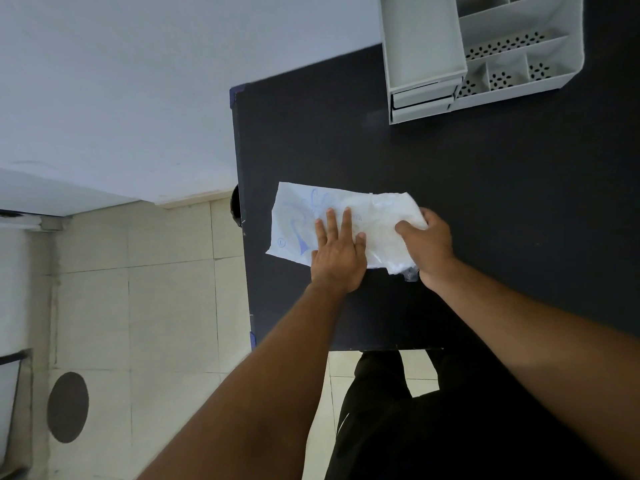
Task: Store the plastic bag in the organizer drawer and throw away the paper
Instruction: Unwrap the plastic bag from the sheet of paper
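A white sheet of paper [298, 220] with blue drawings lies on the black table [485, 188] near its left edge. A crinkled clear plastic bag [382, 216] lies over the paper's right part. My left hand [337, 252] presses flat on the paper and bag, fingers spread. My right hand [427, 244] grips the bag's right end, fingers curled around it. The grey organizer [481, 46] stands at the table's far right; its top drawer [424, 46] is pulled out, with a second drawer front [420, 98] below it.
The organizer's open tray [519, 60] has several perforated compartments. The table's left edge [239, 202] drops to a tiled floor [156, 306]. A dark round object [67, 407] sits on the floor at lower left. My legs stand at the table's near edge.
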A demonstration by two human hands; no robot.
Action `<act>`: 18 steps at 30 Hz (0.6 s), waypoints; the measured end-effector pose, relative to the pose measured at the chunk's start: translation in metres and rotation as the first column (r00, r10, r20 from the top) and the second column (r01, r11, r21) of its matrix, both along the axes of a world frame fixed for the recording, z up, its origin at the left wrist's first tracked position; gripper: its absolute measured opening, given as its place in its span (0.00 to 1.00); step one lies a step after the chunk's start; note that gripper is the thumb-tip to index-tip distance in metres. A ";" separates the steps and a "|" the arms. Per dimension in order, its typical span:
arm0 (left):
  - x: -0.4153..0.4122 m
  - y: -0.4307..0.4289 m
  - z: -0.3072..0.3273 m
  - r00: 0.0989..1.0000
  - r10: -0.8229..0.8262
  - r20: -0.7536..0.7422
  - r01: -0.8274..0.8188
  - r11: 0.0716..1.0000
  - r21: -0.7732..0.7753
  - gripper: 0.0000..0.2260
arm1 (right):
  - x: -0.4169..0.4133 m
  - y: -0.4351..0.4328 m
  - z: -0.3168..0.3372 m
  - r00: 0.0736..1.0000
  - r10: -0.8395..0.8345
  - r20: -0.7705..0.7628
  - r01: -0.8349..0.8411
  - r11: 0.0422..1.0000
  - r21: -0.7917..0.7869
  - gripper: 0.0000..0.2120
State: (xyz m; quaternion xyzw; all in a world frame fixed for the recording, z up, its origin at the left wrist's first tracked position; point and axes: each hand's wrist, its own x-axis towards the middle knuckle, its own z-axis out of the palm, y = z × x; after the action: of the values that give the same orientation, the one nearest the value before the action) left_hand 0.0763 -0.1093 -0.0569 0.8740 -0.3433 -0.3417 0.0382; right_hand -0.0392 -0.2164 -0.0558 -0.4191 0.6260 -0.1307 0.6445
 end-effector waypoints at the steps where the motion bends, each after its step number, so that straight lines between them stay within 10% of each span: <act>1: 0.000 -0.001 0.000 1.000 0.005 -0.006 -0.005 1.000 -0.007 0.27 | -0.001 -0.001 0.000 0.999 0.025 0.031 -0.026 0.999 0.026 0.14; 18: -0.004 -0.014 0.006 0.962 0.199 -0.185 -0.220 0.970 -0.103 0.27 | -0.007 -0.009 0.002 0.985 0.128 0.112 -0.135 0.990 0.052 0.21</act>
State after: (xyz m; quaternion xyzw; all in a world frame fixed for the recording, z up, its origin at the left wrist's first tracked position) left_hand 0.0724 -0.1233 -0.0510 0.8683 -0.2646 -0.3888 0.1577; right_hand -0.0464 -0.2252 -0.0541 -0.4325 0.5646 -0.0918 0.6969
